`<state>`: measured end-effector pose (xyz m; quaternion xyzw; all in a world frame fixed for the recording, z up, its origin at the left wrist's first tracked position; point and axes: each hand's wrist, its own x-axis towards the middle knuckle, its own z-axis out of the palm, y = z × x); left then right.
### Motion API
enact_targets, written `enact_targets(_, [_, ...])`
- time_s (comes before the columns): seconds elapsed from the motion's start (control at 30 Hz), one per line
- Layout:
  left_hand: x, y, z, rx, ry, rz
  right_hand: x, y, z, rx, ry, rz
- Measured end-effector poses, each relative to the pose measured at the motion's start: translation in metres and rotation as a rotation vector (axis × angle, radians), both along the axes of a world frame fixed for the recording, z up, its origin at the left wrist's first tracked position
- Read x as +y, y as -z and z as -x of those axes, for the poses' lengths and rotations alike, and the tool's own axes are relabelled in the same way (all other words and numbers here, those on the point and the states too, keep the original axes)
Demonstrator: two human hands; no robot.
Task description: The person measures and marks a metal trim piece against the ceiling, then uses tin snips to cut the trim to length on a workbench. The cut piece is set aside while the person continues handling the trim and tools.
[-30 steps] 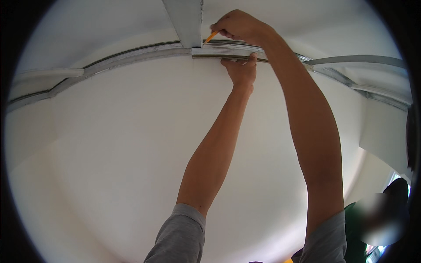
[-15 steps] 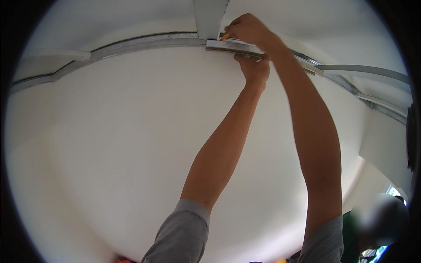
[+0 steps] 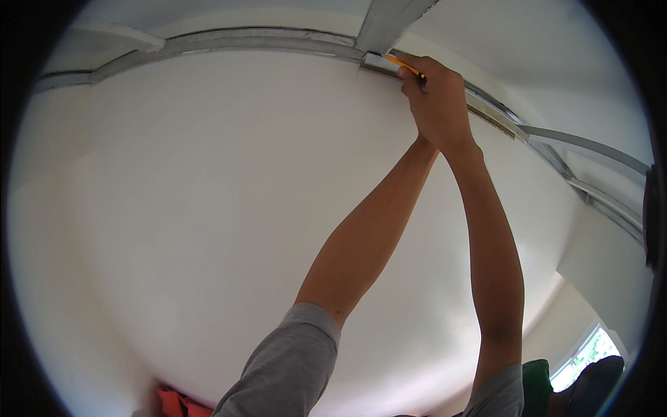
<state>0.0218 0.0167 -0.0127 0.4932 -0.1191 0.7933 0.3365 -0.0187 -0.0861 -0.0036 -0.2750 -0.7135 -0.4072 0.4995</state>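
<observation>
Overhead, my right hand [image 3: 445,101] grips an orange pencil [image 3: 405,66] with a dark end. The pencil's tip points up and left, close to where a wide grey metal channel [image 3: 389,24] meets the rail along the wall. Below that corner lies a straight light metal strip [image 3: 379,65] against the rail; its far right part shows again past my right hand. My left forearm [image 3: 375,222] reaches up to the same spot. My left hand is behind my right one, so its fingers are hidden.
A grey metal rail [image 3: 229,43] runs along the top of the white wall [image 3: 229,187]. More metal channels [image 3: 590,142] cross at the right. At the lower right are a person's dark head and green clothing [image 3: 536,386] near a window [image 3: 587,358]. Something red [image 3: 182,403] shows lower left.
My right hand has come down in front of my left hand, and the pencil has turned to point up-left. The view has shifted, so the rail and corner appear further right.
</observation>
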Motion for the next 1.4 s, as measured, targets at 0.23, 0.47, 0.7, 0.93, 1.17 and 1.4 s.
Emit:
enact_targets(0.23, [0.024,0.002,-0.008,-0.026,-0.044,-0.229,0.015,0.003,0.003,-0.057,0.091,-0.145])
enact_targets(0.47, [0.015,0.004,-0.003,-0.008,-0.325,-0.154,0.018,0.001,0.005,-0.024,0.067,-0.080])
enact_targets(0.7, [-0.011,0.006,0.009,0.108,-0.282,-0.044,0.020,0.003,0.007,-0.065,0.022,-0.122])
enact_targets(0.93, [-0.010,0.007,0.009,0.057,-0.239,-0.057,0.021,0.004,0.011,-0.078,0.002,-0.145])
enact_targets(1.17, [-0.011,0.009,0.011,0.024,-0.348,-0.074,0.022,0.006,0.010,-0.117,0.012,-0.144])
enact_targets(1.4, [-0.006,0.008,0.006,-0.010,-0.285,-0.072,0.027,0.006,0.009,-0.098,0.042,-0.152])
